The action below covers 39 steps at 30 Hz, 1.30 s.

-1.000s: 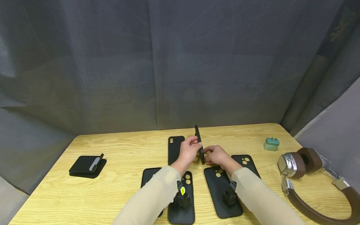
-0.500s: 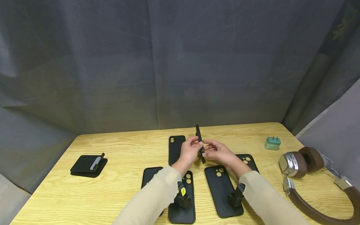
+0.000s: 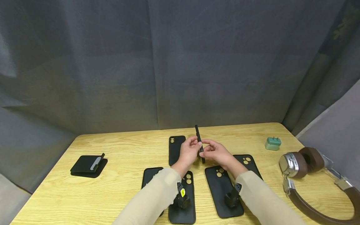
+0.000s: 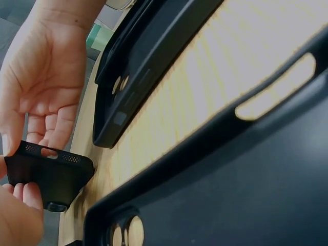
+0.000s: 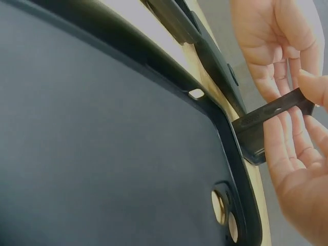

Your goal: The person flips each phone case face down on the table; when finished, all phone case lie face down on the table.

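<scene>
Left hand [image 3: 189, 152]: fingers pinch the black case [image 4: 57, 177].
Right hand [image 3: 220, 155]: fingers have moved higher, pinching it too.
Black case: between both hands' fingers, probably better steadied now.

Backdrop [image 3: 211, 68]: dark grey cloth is hanging behind the bench [image 3: 70, 200].
Vertical line [image 3: 154, 75]: it is running down near the backdrop's middle.
Right folds [image 3: 312, 90]: they are slanting toward the bench's far corner.
Right panel [image 3: 334, 118]: paler grey is showing beside the folds.
Bench top: yellow wood grain is showing, the far right corner rounding off.
Light: a pale sheen [image 3: 5, 56] is lying on the backdrop's left edge.
</scene>
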{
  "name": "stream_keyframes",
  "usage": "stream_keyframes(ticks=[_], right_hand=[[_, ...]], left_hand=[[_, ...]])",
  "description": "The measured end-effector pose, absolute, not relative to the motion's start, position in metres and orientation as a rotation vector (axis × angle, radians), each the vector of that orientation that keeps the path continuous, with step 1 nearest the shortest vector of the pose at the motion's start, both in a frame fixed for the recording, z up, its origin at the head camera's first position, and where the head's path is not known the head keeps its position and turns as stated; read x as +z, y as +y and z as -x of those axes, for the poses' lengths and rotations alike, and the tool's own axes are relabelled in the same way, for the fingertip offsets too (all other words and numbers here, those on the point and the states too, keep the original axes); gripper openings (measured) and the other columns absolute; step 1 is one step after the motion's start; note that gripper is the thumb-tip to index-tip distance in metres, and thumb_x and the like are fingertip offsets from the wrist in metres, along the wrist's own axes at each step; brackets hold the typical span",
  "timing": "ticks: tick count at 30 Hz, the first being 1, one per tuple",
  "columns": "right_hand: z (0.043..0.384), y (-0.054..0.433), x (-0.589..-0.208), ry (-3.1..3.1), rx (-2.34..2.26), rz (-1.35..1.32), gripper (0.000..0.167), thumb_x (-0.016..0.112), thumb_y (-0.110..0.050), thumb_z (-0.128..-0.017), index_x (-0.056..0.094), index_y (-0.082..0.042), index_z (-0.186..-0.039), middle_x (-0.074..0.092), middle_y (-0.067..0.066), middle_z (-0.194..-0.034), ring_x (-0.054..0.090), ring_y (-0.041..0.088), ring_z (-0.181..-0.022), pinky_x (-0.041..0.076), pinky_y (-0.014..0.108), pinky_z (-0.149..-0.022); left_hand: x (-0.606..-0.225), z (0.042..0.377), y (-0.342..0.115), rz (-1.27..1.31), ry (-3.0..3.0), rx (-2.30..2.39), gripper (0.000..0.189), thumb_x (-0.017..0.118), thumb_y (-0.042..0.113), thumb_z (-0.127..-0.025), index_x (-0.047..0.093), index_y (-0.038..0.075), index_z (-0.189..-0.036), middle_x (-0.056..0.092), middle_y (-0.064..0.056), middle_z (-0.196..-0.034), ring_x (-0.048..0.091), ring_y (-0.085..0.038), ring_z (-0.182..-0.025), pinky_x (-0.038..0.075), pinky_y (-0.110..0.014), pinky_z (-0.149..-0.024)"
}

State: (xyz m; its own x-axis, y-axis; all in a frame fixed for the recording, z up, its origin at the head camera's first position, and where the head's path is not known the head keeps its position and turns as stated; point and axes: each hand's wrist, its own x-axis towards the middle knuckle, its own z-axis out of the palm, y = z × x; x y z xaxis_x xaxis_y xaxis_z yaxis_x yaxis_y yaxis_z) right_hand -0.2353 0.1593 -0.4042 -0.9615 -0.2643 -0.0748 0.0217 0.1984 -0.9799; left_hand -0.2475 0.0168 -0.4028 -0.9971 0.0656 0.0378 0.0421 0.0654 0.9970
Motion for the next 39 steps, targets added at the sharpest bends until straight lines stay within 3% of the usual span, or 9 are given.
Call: stream_keyframes(ticks=[4, 12, 22, 34, 39], right_hand=[[0.234, 0.158, -0.405, 2.225, -1.869, 0.188, 0.063, 0.065, -0.009, -0.082, 0.036, -0.002, -0.138, 0.056, 0.002, -0.083, 0.056, 0.016, -0.075, 0.049, 0.03, -0.07], [0.232, 0.16, -0.403, 2.12, -1.988, 0.148, 0.065, 0.065, -0.008, -0.083, 0.033, -0.004, -0.14, 0.054, 0.001, -0.084, 0.053, 0.015, -0.071, 0.05, 0.032, -0.074], [0.227, 0.164, -0.398, 1.971, -2.14, 0.157, 0.066, 0.057, -0.003, -0.085, 0.025, -0.002, -0.143, 0.057, 0.008, -0.101, 0.063, 0.014, -0.087, 0.05, 0.032, -0.083], [0.222, 0.165, -0.396, 1.76, -2.33, 0.189, 0.061, 0.047, 0.004, -0.086, 0.023, -0.001, -0.141, 0.061, 0.001, -0.098, 0.064, 0.011, -0.088, 0.052, 0.025, -0.078], [0.221, 0.17, -0.399, 1.727, -2.363, 0.181, 0.059, 0.046, 0.005, -0.085, 0.024, -0.001, -0.14, 0.061, 0.001, -0.099, 0.064, 0.011, -0.09, 0.052, 0.025, -0.079]], left_hand=[[-0.404, 0.246, 0.016, -0.086, 2.257, 2.151, 0.032, 0.059, 0.012, -0.09, 0.059, 0.001, -0.121, 0.059, -0.011, -0.102, 0.058, -0.018, -0.093, 0.049, -0.027, -0.079], [-0.403, 0.236, 0.013, -0.072, 2.139, 2.215, 0.033, 0.054, 0.017, -0.094, 0.058, 0.002, -0.123, 0.062, -0.012, -0.11, 0.06, -0.025, -0.098, 0.048, -0.043, -0.087], [-0.416, 0.241, 0.006, -0.043, 2.142, 2.224, 0.035, 0.054, 0.012, -0.093, 0.055, -0.003, -0.125, 0.06, -0.018, -0.116, 0.059, -0.027, -0.101, 0.048, -0.042, -0.088], [-0.418, 0.24, 0.007, 0.023, 2.109, 2.169, 0.041, 0.054, 0.013, -0.093, 0.049, -0.001, -0.131, 0.054, -0.021, -0.126, 0.056, -0.027, -0.113, 0.049, -0.04, -0.089], [-0.418, 0.24, 0.007, 0.011, 2.042, 2.211, 0.042, 0.055, 0.005, -0.092, 0.047, -0.003, -0.132, 0.053, -0.024, -0.126, 0.057, -0.03, -0.111, 0.05, -0.039, -0.088]])
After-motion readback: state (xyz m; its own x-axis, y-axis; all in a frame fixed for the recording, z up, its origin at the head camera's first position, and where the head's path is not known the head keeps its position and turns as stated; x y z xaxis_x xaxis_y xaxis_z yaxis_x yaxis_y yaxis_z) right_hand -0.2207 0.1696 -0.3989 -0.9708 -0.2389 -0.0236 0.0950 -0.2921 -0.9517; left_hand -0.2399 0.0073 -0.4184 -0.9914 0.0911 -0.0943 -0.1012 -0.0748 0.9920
